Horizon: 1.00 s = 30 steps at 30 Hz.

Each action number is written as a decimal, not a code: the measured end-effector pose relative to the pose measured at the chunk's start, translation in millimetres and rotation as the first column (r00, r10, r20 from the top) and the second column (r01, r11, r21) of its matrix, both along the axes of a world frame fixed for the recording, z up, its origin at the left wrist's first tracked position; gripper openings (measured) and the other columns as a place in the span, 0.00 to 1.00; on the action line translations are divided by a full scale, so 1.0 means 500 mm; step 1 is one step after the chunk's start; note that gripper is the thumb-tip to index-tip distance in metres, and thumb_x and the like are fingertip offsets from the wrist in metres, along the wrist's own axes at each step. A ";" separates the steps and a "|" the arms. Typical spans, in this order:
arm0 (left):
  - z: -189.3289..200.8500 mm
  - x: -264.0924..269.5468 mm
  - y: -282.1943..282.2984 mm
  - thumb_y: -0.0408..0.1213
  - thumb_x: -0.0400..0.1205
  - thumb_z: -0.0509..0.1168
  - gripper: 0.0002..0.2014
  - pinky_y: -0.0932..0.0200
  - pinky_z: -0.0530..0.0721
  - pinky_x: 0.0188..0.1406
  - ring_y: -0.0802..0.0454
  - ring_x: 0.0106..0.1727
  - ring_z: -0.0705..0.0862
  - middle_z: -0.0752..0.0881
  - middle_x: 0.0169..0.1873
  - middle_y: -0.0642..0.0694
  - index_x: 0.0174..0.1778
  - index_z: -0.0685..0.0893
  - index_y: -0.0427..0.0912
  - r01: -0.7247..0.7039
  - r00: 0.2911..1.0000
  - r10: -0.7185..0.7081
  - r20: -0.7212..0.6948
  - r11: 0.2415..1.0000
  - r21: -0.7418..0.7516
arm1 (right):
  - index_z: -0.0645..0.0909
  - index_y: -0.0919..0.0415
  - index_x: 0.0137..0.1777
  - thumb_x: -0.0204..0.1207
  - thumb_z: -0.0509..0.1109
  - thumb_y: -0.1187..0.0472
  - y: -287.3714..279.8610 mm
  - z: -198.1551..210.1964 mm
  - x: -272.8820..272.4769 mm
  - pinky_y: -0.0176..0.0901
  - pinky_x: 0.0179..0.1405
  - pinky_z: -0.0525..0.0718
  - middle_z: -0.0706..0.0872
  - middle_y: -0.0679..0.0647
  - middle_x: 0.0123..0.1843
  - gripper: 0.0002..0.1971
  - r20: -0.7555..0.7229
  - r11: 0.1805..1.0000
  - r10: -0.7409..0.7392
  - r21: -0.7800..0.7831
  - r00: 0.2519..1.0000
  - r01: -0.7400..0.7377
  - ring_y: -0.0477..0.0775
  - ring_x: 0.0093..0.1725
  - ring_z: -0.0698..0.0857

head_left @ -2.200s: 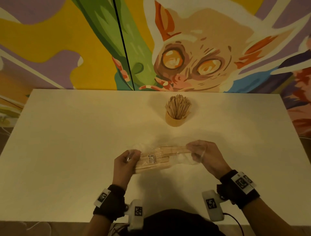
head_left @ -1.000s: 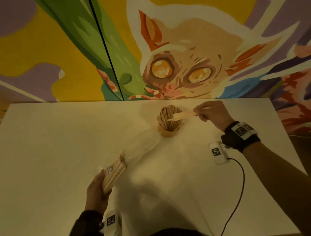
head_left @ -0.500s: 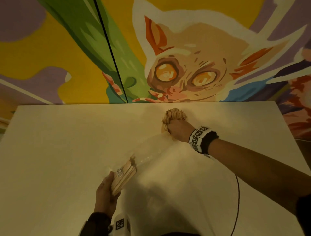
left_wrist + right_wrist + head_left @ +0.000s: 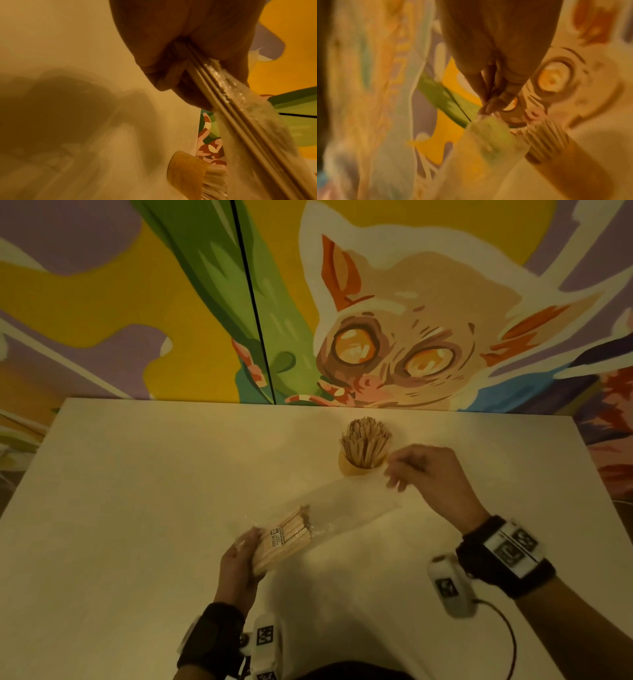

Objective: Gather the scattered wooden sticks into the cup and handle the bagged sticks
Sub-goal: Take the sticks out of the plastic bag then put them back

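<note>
Fingers (image 4: 173, 75) of the left hand (image 4: 236, 568): curled round the near end of a clear plastic bag of pale flat wooden sticks (image 4: 282, 541), thumb on the upper face; the grip is confirmed in the left wrist view, where the bundle (image 4: 228, 108) runs out of the fist. The bag is held low over the near middle of the white rectangular table (image 4: 137, 508). Long axis: diagonal, near end at the left palm, far end pointing away and to the right toward the cup. A white printed label (image 4: 275, 537) is seen on the bundle. The empty clear part of the bag (image 4: 346, 508) extends beyond the stick ends along the same line.

Right hand (image 4: 428, 474): placed farther out, just right of the cup, blurred in the head view. In the right wrist view its fingertips (image 4: 493, 106) are brought together at the edge of the clear film; whether the film is actually pinched cannot be told.

Tan round cup (image 4: 352, 467): upright on the far middle of the table, packed with upright wooden sticks (image 4: 364, 440) fanning above the rim.

Painted wall mural (image 4: 394, 354): behind the table's far edge.
</note>
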<state>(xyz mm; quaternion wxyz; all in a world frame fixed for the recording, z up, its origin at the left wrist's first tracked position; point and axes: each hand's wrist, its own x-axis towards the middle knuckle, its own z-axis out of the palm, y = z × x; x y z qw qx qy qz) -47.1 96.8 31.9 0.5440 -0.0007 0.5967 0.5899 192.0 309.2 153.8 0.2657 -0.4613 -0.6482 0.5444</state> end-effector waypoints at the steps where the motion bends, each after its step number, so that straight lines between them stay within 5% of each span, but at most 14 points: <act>1: 0.001 0.002 0.000 0.61 0.57 0.81 0.37 0.64 0.79 0.21 0.54 0.31 0.86 0.89 0.40 0.41 0.52 0.83 0.38 0.008 1.000 -0.008 -0.011 1.000 0.013 | 0.84 0.78 0.49 0.76 0.69 0.78 -0.020 -0.008 0.011 0.40 0.32 0.87 0.90 0.69 0.39 0.05 -0.065 0.988 -0.020 -0.152 0.998 0.010 0.58 0.34 0.91; 3: 0.003 0.005 0.001 0.63 0.42 0.84 0.45 0.64 0.79 0.19 0.55 0.28 0.86 0.90 0.35 0.45 0.50 0.83 0.40 0.019 1.000 -0.018 -0.014 0.999 0.034 | 0.83 0.82 0.52 0.74 0.70 0.79 -0.054 -0.031 0.030 0.43 0.36 0.90 0.89 0.74 0.43 0.07 -0.118 0.941 -0.117 -0.331 0.986 0.072 0.64 0.38 0.92; 6: 0.006 0.007 0.001 0.59 0.37 0.86 0.46 0.64 0.80 0.18 0.55 0.29 0.87 0.91 0.33 0.45 0.48 0.83 0.41 0.001 1.000 -0.001 0.005 0.998 0.066 | 0.84 0.78 0.51 0.74 0.72 0.76 -0.087 -0.068 0.055 0.45 0.41 0.88 0.90 0.70 0.45 0.07 -0.119 0.891 -0.341 -0.358 0.933 0.280 0.65 0.44 0.92; 9: 0.012 0.008 -0.006 0.48 0.52 0.87 0.31 0.64 0.81 0.19 0.55 0.29 0.87 0.90 0.36 0.43 0.48 0.84 0.43 0.006 1.000 -0.005 -0.020 0.998 0.068 | 0.87 0.70 0.49 0.79 0.72 0.64 -0.112 -0.086 0.072 0.46 0.40 0.80 0.90 0.62 0.44 0.08 -0.033 0.850 -0.441 -0.337 0.897 0.405 0.59 0.43 0.88; 11: 0.019 0.012 -0.008 0.33 0.70 0.78 0.14 0.63 0.81 0.21 0.55 0.30 0.88 0.89 0.37 0.43 0.49 0.84 0.43 0.015 0.999 -0.013 -0.040 0.998 0.064 | 0.89 0.69 0.45 0.80 0.71 0.54 -0.123 -0.086 0.074 0.43 0.39 0.76 0.90 0.59 0.40 0.15 0.051 0.887 -0.316 -0.339 0.947 0.314 0.52 0.38 0.85; 13: 0.020 0.014 -0.011 0.33 0.65 0.78 0.19 0.62 0.83 0.23 0.53 0.33 0.90 0.91 0.38 0.45 0.51 0.84 0.42 0.051 0.996 -0.046 -0.071 0.996 0.068 | 0.90 0.66 0.41 0.78 0.73 0.54 -0.133 -0.080 0.062 0.41 0.41 0.76 0.90 0.57 0.36 0.14 0.098 0.943 -0.132 -0.295 0.986 0.156 0.47 0.35 0.83; 16: 0.020 0.014 -0.017 0.39 0.58 0.80 0.29 0.58 0.85 0.29 0.47 0.41 0.90 0.91 0.45 0.42 0.56 0.84 0.41 0.094 0.991 -0.087 -0.102 0.993 0.065 | 0.89 0.61 0.36 0.73 0.78 0.63 -0.130 -0.076 0.054 0.38 0.43 0.74 0.89 0.53 0.37 0.05 0.134 0.990 -0.129 -0.038 0.982 0.136 0.47 0.37 0.81; 19: 0.013 0.015 -0.029 0.44 0.59 0.80 0.28 0.58 0.80 0.30 0.47 0.38 0.86 0.90 0.43 0.42 0.55 0.85 0.42 0.113 0.985 -0.107 -0.133 0.993 0.032 | 0.85 0.66 0.34 0.71 0.78 0.71 -0.124 -0.050 0.050 0.40 0.42 0.72 0.85 0.56 0.40 0.07 -0.118 0.992 -0.085 0.086 0.989 0.096 0.51 0.40 0.80; 22: 0.009 0.022 -0.036 0.53 0.62 0.78 0.21 0.60 0.66 0.25 0.52 0.29 0.71 0.81 0.32 0.43 0.45 0.89 0.43 0.165 0.978 -0.157 -0.137 0.985 0.045 | 0.83 0.73 0.33 0.70 0.72 0.73 -0.131 -0.006 0.032 0.45 0.45 0.81 0.87 0.65 0.39 0.06 -0.388 0.998 0.031 -0.033 0.921 -0.047 0.60 0.43 0.86; 25: 0.008 0.026 -0.038 0.52 0.65 0.75 0.20 0.62 0.64 0.22 0.55 0.25 0.69 0.79 0.29 0.45 0.45 0.87 0.42 0.163 0.980 -0.153 -0.125 0.984 0.074 | 0.83 0.77 0.35 0.74 0.64 0.68 -0.132 -0.001 0.019 0.49 0.49 0.85 0.89 0.72 0.42 0.12 -0.484 0.952 0.007 -0.265 0.875 -0.155 0.67 0.46 0.89; 28: 0.012 0.025 -0.038 0.50 0.66 0.75 0.18 0.62 0.66 0.21 0.55 0.26 0.73 0.82 0.31 0.45 0.44 0.85 0.42 0.162 0.978 -0.146 -0.150 0.981 0.104 | 0.79 0.84 0.54 0.80 0.55 0.58 -0.129 -0.035 0.016 0.56 0.47 0.88 0.87 0.76 0.55 0.25 -0.420 0.790 -0.027 -0.565 0.907 -0.238 0.73 0.52 0.88; 30: 0.015 0.022 -0.038 0.47 0.66 0.75 0.14 0.61 0.66 0.22 0.54 0.27 0.74 0.83 0.31 0.46 0.43 0.85 0.44 0.159 0.976 -0.140 -0.166 0.981 0.112 | 0.80 0.79 0.62 0.84 0.57 0.62 -0.134 -0.061 0.015 0.52 0.41 0.89 0.87 0.74 0.59 0.20 -0.311 0.755 0.054 -0.610 0.949 -0.243 0.70 0.49 0.90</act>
